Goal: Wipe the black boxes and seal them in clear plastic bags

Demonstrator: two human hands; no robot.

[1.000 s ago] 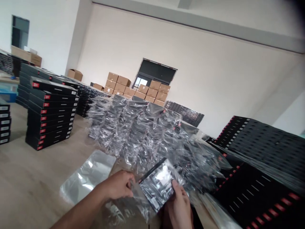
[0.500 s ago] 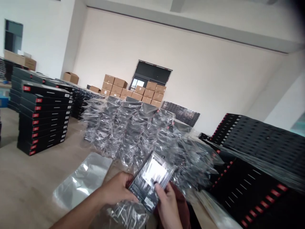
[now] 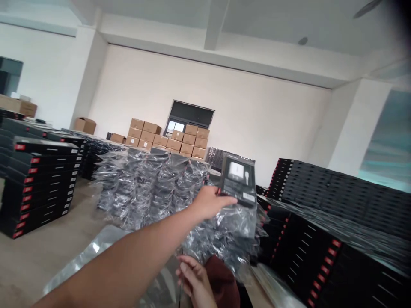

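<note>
My left hand (image 3: 210,201) is stretched forward and grips the lower left edge of a bagged black box (image 3: 238,179), held upright above the heap of clear-bagged boxes (image 3: 150,182). Its thumb lies across the box's front. My right hand (image 3: 194,280) is low near the bottom edge, fingers loosely apart, holding nothing that I can see. It rests beside a dark red cloth (image 3: 223,280) and the loose plastic at the foot of the heap.
Stacks of black boxes with red tabs stand at left (image 3: 40,188) and fill the right side (image 3: 337,214). An empty clear bag (image 3: 90,254) lies on the wooden table (image 3: 38,256). Brown cartons (image 3: 170,139) are piled by the back wall.
My left hand has lifted the bagged box up and forward over the heap. My right hand has let go of it and stayed low. The view has tilted upward.
</note>
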